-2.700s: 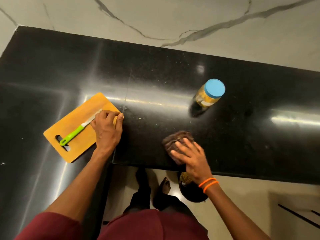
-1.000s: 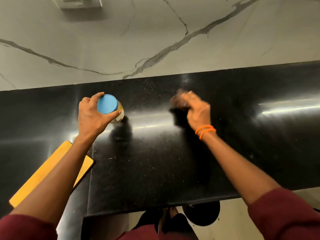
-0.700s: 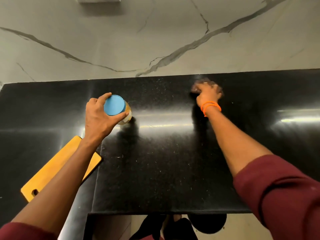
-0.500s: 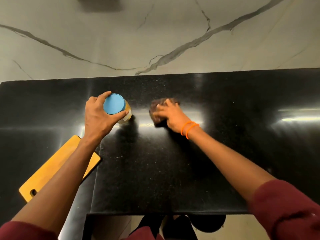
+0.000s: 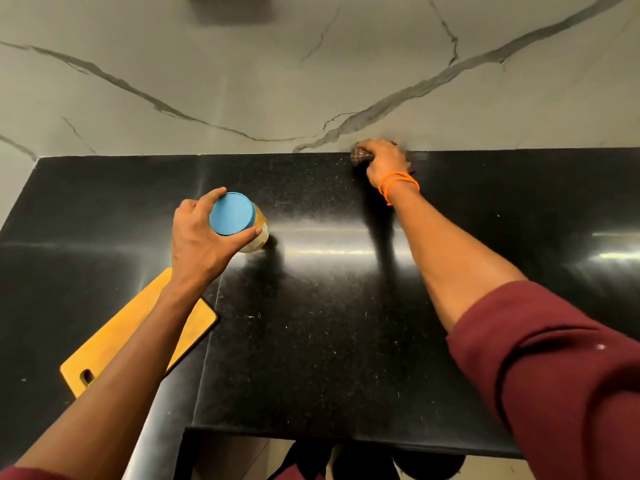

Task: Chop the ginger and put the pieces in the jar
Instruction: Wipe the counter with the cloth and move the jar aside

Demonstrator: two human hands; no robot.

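My left hand (image 5: 199, 242) grips the jar (image 5: 258, 233) by its blue lid (image 5: 231, 213), and yellowish pieces show through the glass. The jar is at the middle of the black counter (image 5: 311, 323). My right hand (image 5: 384, 162) reaches to the counter's far edge at the wall and holds a brown cloth (image 5: 360, 155) down on the surface. The yellow cutting board (image 5: 114, 348) lies at the left under my left forearm. The knife is hidden.
A grey marble wall (image 5: 311, 74) rises directly behind the counter. Small pale specks are scattered over the counter's middle. Below the near edge I see my feet (image 5: 311, 459) and a dark round bin (image 5: 429, 464) on the floor.
My right hand swept the brown cloth from beside the jar out to the far edge by the wall. My left hand stayed on the jar, which has not moved.
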